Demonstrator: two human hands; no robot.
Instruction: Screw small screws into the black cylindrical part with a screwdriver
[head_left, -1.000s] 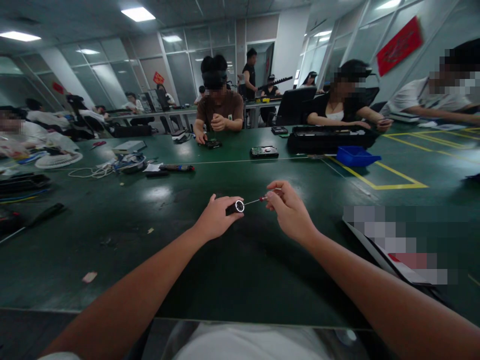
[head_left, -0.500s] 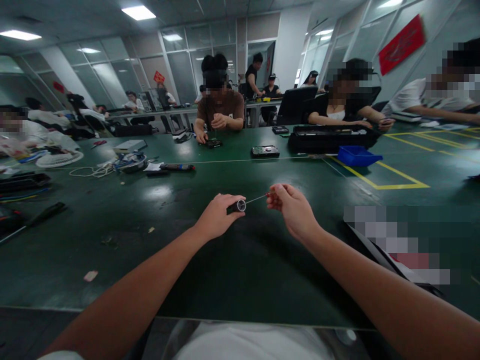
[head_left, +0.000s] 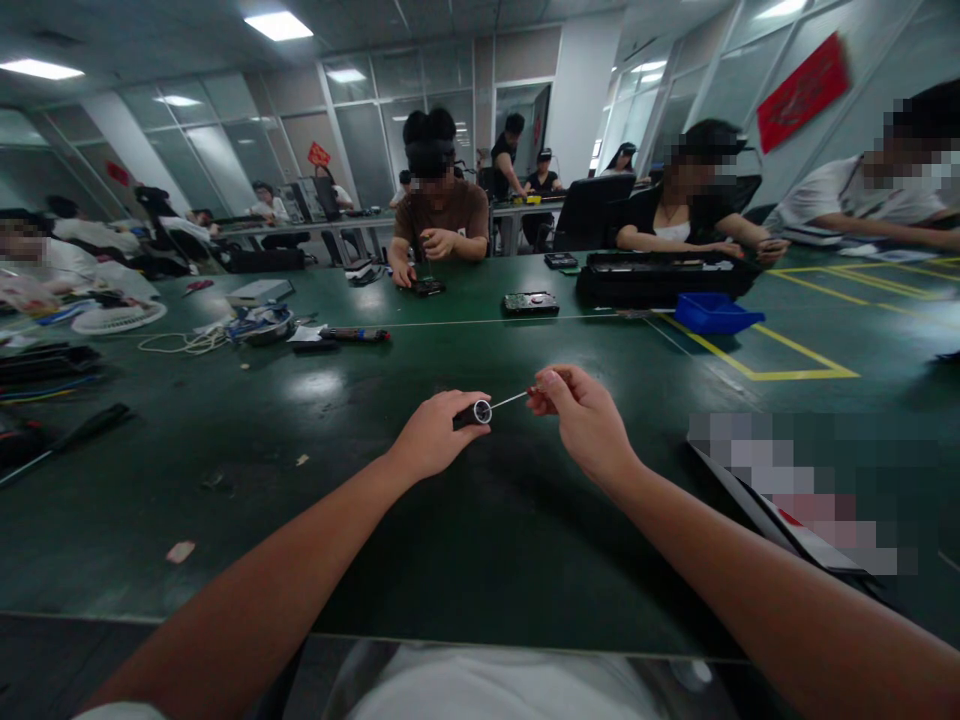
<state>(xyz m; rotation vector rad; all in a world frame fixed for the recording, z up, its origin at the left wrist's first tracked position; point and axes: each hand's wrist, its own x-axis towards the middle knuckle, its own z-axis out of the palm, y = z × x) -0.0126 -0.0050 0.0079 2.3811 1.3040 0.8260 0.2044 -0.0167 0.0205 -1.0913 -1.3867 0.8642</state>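
My left hand (head_left: 433,434) is closed around a short black cylinder with a silver rim (head_left: 482,411), its round end facing me and to the right. Fingers cover the rest of its body. Between the thumb and fingers of my right hand (head_left: 589,420) is the small reddish handle of a thin screwdriver (head_left: 510,400). Its bare metal shaft runs left to the cylinder's rimmed end; whether the tip is inside or just against the rim I cannot tell. Both hands are above the green tabletop (head_left: 480,540), near its middle.
Across the table a person in brown (head_left: 442,215) works on a dark device. A hard drive (head_left: 531,302), a blue tray (head_left: 716,313) and a long black casing (head_left: 667,275) lie beyond my hands. Tools and cables (head_left: 259,325) are at left, a dark folder (head_left: 780,520) at right.
My right hand has shifted slightly left and its fingers have turned around the screwdriver handle. The left hand and the cylinder have barely moved.
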